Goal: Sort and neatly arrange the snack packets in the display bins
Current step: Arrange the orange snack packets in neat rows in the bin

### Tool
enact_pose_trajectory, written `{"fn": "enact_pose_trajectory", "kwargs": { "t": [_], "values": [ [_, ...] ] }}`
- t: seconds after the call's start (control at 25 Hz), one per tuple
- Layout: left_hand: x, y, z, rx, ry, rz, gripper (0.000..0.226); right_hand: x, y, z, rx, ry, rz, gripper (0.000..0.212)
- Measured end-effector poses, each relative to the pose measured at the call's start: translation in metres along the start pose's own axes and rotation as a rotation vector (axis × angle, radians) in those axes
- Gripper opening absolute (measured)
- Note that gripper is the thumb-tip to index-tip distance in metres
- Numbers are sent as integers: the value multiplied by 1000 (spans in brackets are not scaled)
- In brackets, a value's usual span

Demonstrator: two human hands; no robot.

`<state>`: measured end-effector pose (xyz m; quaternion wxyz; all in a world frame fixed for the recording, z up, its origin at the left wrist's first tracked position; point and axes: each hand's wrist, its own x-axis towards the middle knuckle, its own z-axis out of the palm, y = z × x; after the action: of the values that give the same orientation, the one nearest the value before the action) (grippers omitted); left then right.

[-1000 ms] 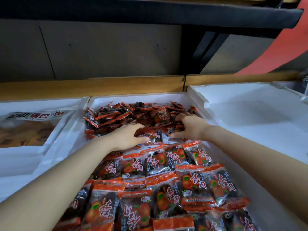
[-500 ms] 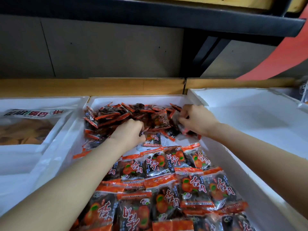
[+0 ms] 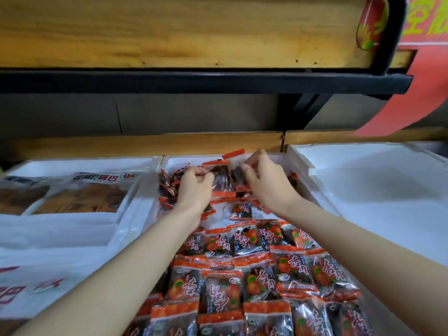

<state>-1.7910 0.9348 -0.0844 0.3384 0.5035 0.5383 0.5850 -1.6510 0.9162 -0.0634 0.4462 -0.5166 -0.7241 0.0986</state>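
Near half of our bin [image 3: 184, 160] held neat rows [image 3: 254, 275]; our left grip [image 3: 194, 187] and right grip [image 3: 265, 184] pinched packets [image 3: 221, 177] over the unsorted far pile [image 3: 167, 186].

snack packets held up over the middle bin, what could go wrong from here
1. The left hand and right hand pinch several packets by the fingertips. One could slip onto the loose pile or go over the bin's back wall.
2. Both forearms cross the neat rows, so lowering them may knock those rows askew.
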Motion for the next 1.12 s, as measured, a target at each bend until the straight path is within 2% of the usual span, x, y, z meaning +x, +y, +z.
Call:
{"fn": "enact_pose_trajectory", "kwargs": {
  "t": [0.12,0.24,0.32,0.44,0.56,0.64,0.72,0.84,0.96,1.12],
  "values": [
    [-31,19,-15,-311,-25,-79,12,-17,-29,12,72,-129,-86,22],
    [-59,33,-49,-579,-238,-51,23,-26,-46,15,130,-226,-199,38],
    [-71,34,-71,-544,-305,16,19,-28,-57,20,131,-251,-267,38],
    [-70,21,-89,-395,-148,2,19,-33,-74,35,209,-321,-302,35],
    [-62,11,-101,-351,-16,-17,18,-21,-73,48,299,-305,-193,33],
    [-57,7,-109,-360,-1,-13,22,-1,-52,59,142,-262,-92,34],
    [-52,2,-117,-357,9,26,22,15,-27,73,-77,-320,35,34],
    [-46,-3,-128,-345,53,71,8,25,0,92,-222,-440,255,22],
    [-42,-8,-131,-326,80,84,3,33,13,108,-192,-441,385,24],
    [-43,-13,-127,-292,54,81,8,40,19,112,-162,-377,493,39]
  ]
}}
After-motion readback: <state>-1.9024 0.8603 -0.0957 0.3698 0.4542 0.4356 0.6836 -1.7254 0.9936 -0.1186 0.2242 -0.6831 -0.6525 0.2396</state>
